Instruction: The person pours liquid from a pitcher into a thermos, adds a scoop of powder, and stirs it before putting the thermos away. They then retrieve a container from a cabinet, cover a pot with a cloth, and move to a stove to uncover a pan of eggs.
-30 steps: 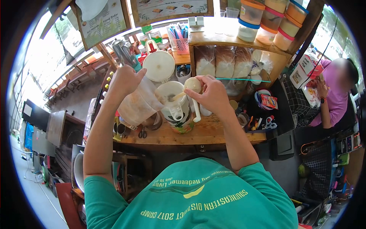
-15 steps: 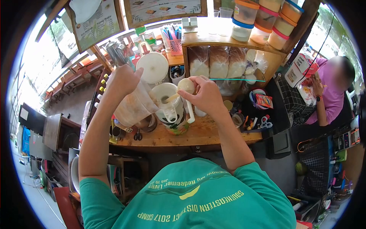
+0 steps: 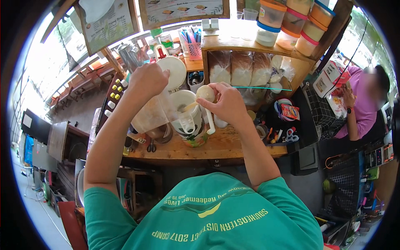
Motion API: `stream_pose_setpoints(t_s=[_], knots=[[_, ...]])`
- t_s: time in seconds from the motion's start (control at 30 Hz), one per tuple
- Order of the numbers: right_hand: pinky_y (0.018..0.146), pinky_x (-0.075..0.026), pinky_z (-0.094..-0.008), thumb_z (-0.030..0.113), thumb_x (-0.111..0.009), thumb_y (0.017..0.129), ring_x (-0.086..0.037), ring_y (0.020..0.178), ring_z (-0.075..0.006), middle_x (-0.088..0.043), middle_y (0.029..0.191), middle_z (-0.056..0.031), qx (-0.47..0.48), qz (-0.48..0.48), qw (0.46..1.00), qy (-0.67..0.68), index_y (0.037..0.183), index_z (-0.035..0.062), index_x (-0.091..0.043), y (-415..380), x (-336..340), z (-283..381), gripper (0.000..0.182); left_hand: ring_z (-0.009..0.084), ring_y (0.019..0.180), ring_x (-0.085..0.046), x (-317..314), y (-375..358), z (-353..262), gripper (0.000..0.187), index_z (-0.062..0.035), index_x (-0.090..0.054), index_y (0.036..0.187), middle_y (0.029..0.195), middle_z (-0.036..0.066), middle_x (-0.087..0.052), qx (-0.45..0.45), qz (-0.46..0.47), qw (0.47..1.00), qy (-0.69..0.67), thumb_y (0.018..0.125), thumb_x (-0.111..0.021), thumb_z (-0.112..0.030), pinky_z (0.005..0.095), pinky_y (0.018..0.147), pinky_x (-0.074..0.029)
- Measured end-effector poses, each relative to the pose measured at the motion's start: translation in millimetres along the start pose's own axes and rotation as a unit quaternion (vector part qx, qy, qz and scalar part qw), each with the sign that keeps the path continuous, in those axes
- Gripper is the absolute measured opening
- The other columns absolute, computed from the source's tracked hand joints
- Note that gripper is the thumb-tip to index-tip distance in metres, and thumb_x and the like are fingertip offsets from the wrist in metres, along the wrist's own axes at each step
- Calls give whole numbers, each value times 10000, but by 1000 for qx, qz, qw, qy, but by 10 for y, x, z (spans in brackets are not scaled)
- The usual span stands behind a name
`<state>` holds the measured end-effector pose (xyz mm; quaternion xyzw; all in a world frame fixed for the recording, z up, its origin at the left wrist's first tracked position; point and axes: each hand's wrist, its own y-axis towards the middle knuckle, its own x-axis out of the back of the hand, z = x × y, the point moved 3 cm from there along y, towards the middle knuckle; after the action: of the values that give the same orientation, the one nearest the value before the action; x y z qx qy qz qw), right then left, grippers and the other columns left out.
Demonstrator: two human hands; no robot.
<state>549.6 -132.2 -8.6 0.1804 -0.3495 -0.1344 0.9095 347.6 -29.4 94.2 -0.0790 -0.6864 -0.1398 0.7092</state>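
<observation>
My left hand [image 3: 150,81] is closed on a translucent plastic container [image 3: 150,114], tilted with its mouth at the opening of a white jug [image 3: 182,98]. The container's inside looks cloudy and brownish. The jug has a leaf-patterned lower body, and its round white lid [image 3: 173,73] stands open behind. At the jug's right rim, my right hand [image 3: 227,104] grips a round, pale ladle-like utensil [image 3: 205,94]. A pale stick-like part slants from it into the jug's mouth. My fingers hide part of the utensil, and the jug's contents are hard to make out.
Scissors [image 3: 151,147] lie on the wooden counter [image 3: 225,146] left of the jug. Bagged bread loaves [image 3: 241,68] fill the shelf behind, under stacked lidded tubs [image 3: 273,23]. A person in a purple shirt [image 3: 362,91] is at the right.
My left hand has moved slightly up and right, tipping the container further, and less brownish content shows in it. My right hand and the utensil stay nearly in place at the jug.
</observation>
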Motion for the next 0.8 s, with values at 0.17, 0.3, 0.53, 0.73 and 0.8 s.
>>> stream_pose_setpoints(t_s=[0.17, 0.3, 0.53, 0.73, 0.8], knots=[[671, -513, -331, 484, -826, 734, -627, 693, -220, -673, 865, -114, 4, 7, 1000, -3, 1087, 12, -722, 14, -3, -4, 599, 401, 967, -701, -70, 121, -92, 469, 18, -731, 939, 1006, 251, -715, -25, 2, 1000, 10, 952, -518, -399, 489, 888, -545], [698, -518, -355, 491, -811, 743, -641, 741, -244, -672, 872, -114, -7, 11, 1000, 1, 1089, 16, -719, 21, 4, 10, 595, 409, 921, -702, -28, 82, -229, 470, 38, -719, 895, 929, 264, -711, -92, -19, 996, 11, 945, -540, -394, 504, 839, -554], [728, -524, -374, 463, -796, 754, -652, 790, -279, -683, 905, -132, -22, 20, 999, -16, 1086, 9, -716, 111, -16, 27, 568, 371, 851, -720, -40, -3, -253, 446, 15, -726, 886, 895, 221, -724, -118, -46, 992, -2, 931, -562, -396, 477, 771, -576], [602, -489, -305, 420, -815, 761, -578, 622, -146, -644, 764, -69, 31, -16, 999, -27, 1097, -15, -723, 229, -191, -3, 557, 404, 728, -694, 49, -413, 284, 526, 41, -704, 746, 727, 243, -676, -58, -96, 992, -56, 941, -557, -424, 498, 724, -556], [602, -486, -298, 426, -819, 763, -573, 626, -126, -644, 745, -54, 16, -20, 999, -35, 1092, -14, -724, 276, -263, -6, 557, 407, 705, -680, -44, -570, 757, 540, 45, -692, 722, 695, 254, -650, -16, -135, 986, -94, 945, -558, -428, 500, 700, -539]])
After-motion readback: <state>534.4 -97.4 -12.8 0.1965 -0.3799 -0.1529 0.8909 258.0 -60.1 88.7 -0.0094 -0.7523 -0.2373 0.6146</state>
